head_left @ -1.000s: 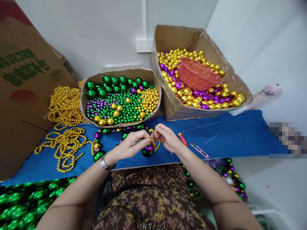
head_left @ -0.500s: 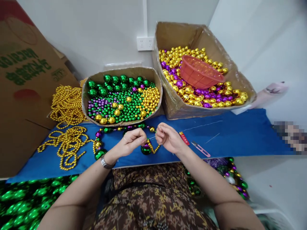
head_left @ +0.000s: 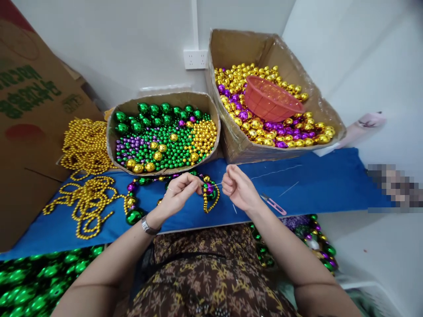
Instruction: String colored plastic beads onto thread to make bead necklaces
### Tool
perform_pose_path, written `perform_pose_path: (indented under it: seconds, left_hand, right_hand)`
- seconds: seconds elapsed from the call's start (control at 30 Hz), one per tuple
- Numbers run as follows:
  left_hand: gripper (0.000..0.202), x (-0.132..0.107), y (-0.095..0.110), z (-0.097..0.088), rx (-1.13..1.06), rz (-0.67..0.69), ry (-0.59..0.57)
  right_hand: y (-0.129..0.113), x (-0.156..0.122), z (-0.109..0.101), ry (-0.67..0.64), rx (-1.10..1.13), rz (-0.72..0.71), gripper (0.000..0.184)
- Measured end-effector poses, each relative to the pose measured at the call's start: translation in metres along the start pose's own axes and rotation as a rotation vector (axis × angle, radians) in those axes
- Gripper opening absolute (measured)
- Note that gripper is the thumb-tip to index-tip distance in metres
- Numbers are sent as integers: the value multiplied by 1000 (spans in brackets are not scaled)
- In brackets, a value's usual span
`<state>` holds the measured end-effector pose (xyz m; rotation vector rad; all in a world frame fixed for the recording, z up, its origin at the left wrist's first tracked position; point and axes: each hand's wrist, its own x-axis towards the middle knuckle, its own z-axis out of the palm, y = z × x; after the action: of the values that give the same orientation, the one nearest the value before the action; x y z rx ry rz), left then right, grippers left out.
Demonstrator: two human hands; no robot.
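Observation:
My left hand (head_left: 180, 193) is closed in a pinch on a bead strand (head_left: 210, 193) of green, purple and small gold beads that hangs in a loop between my hands. My right hand (head_left: 238, 188) is closed on a thin thread (head_left: 218, 184) that runs taut from the strand. Both hands hover over the blue cloth (head_left: 313, 180) on the table, just in front of the small cardboard box of green, purple and gold beads (head_left: 165, 134). The rest of the strand trails left past a large green bead (head_left: 133, 216).
A larger box of gold and purple balls (head_left: 274, 127) holds an orange basket (head_left: 271, 99) at the back right. Gold bead chains (head_left: 87, 176) lie piled at the left. Pink thread snips (head_left: 274, 204) lie right of my right hand. Green bead garlands (head_left: 29, 286) sit bottom left.
My hands have drawn apart, pulling the thread taut. The strand's loop has risen slightly and shifted right between them.

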<state>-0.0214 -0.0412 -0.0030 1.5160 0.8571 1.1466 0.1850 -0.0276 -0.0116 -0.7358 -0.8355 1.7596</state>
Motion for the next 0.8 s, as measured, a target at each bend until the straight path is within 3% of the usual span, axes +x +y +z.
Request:
perform_pose_path:
  seconds: [0.07,0.23,0.37,0.47,0.63,0.8]
  left_hand:
    - [22,4,2,4,-52,-20,31]
    - [25,14,6,13,-103,-36,41]
    - [24,26,13,19,-94,-8,13]
    - [22,37,26,20,-78,45,-8]
    - [21,55,64,17,-68,157,-7]
    - [23,63,110,14,1,265,66]
  right_hand:
    - [-4,-3,-1,-21,-335,-130,24]
    - [-12,-7,-5,-212,-1426,-493,14]
    - [-21,-3,-1,-249,-1944,-605,24]
    - [-35,2,2,-259,-2077,-737,25]
    - [-76,15,17,-290,-2058,-938,32]
    - [-120,23,49,-364,-1833,-905,34]
